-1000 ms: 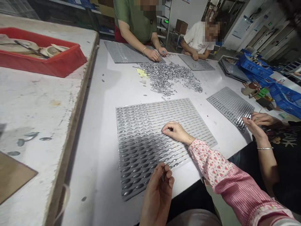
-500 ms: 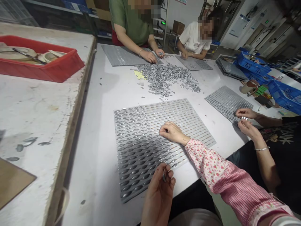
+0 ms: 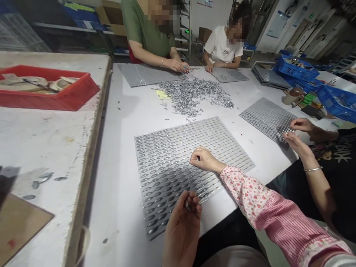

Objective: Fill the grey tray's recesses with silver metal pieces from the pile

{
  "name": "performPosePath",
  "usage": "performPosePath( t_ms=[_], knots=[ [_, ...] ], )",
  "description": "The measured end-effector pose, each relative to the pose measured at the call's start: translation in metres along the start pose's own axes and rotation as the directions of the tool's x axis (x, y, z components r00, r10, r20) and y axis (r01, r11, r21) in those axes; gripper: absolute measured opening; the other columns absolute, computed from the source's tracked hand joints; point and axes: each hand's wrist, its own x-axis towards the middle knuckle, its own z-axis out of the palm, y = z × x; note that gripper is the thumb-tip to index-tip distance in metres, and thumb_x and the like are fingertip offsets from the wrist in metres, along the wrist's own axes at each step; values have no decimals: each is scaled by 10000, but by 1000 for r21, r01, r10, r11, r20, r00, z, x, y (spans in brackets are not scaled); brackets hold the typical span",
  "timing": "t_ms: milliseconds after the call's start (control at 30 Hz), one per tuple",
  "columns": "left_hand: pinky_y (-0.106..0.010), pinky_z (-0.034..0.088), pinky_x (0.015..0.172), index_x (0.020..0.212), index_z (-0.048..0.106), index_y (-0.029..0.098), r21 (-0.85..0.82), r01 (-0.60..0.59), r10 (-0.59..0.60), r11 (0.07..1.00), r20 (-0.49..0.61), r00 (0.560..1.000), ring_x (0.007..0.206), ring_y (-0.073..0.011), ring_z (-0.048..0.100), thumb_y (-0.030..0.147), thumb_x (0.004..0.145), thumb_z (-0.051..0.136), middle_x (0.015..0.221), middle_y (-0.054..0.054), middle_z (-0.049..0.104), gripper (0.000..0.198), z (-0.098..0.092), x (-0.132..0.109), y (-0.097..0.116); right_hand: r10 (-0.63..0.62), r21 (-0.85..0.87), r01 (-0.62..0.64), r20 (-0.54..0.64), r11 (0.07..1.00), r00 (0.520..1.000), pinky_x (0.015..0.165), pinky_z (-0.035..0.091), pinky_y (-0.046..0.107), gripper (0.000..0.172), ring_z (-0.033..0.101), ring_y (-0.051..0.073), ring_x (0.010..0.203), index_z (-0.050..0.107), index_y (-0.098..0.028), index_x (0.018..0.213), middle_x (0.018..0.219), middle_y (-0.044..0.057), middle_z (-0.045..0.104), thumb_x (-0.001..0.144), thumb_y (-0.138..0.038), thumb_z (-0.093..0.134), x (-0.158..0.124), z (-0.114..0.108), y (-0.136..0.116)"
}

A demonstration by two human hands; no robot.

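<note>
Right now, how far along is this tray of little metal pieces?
The near rows of the slotted tray look filled. The right hand presses a piece mid-tray; the left hand pinches more pieces. The far rows look unfilled, and a loose pile remains beyond.

The right hand point(image 3: 204, 160) comes out of a long pink sleeve point(image 3: 267, 211) — small red flowers printed near the cuff, fine red-and-white stripes further up the arm, a floral band again at the top. The left hand point(image 3: 182, 231) is bare — no sleeve, ring or bracelet shows.
</note>
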Motion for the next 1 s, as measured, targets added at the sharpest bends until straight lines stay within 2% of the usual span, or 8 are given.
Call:
performPosePath(
  t_ms=[133,233,333,667,767,867,933,1000],
  knots=[
    [-221,527,547,771,711,113,-5,-13,13,1000,-8,1000,663,-134,613,85,875,473,790,-57,647,260,1,1,1,96,77,-95,-8,993,995,787,351,249,127,511,100,692,641,-154,689,676,-31,587,780,-211,709,5,1,-4],
    [-218,519,539,764,710,110,3,-9,9,1000,-2,1000,650,-130,606,92,874,476,779,-59,644,259,0,1,1,159,24,-158,-40,987,986,776,338,252,152,503,109,710,643,-163,704,676,-30,583,783,-268,718,9,8,-6],
    [-226,529,560,776,713,111,3,-13,14,1000,-10,1000,671,-137,617,94,871,479,791,-64,651,253,0,1,5,153,-47,-154,-40,987,987,796,330,255,153,488,118,734,637,-166,679,675,-23,566,775,-250,721,11,15,-6],
    [-300,568,738,785,712,142,-48,-53,52,997,-13,999,845,-185,673,164,889,459,884,-84,706,274,0,4,19,151,-41,-151,3,988,989,802,337,262,156,479,105,688,626,-153,658,665,-26,560,780,-201,711,14,10,-5],
    [-330,555,818,868,724,155,-67,-50,51,997,22,998,981,-214,661,224,913,440,1002,-103,718,296,2,4,20,164,36,-163,-37,986,986,799,348,267,138,502,108,705,642,-149,675,667,-26,576,770,-206,724,11,7,-9],
    [-361,514,921,989,721,167,-83,-81,88,993,88,992,1143,-242,595,325,924,434,1175,-118,684,334,7,4,21,200,258,-173,-80,950,977,723,380,244,124,521,108,705,660,-142,741,712,-10,602,824,-234,668,-4,1,-26],
    [-344,498,939,1040,713,177,-87,-109,120,990,125,985,1176,-234,571,385,922,431,1222,-108,667,370,12,6,23,122,404,-122,25,907,992,668,400,231,151,538,107,693,673,-148,779,751,-2,623,844,-281,645,-18,-4,-44],
    [-299,500,912,1080,705,187,-78,-117,128,990,153,980,1172,-212,568,426,925,410,1238,-86,662,409,16,9,24,-80,451,-6,172,892,982,705,428,240,150,575,126,753,694,-173,842,807,0,653,785,-310,717,-29,-6,-61]
  ],
)
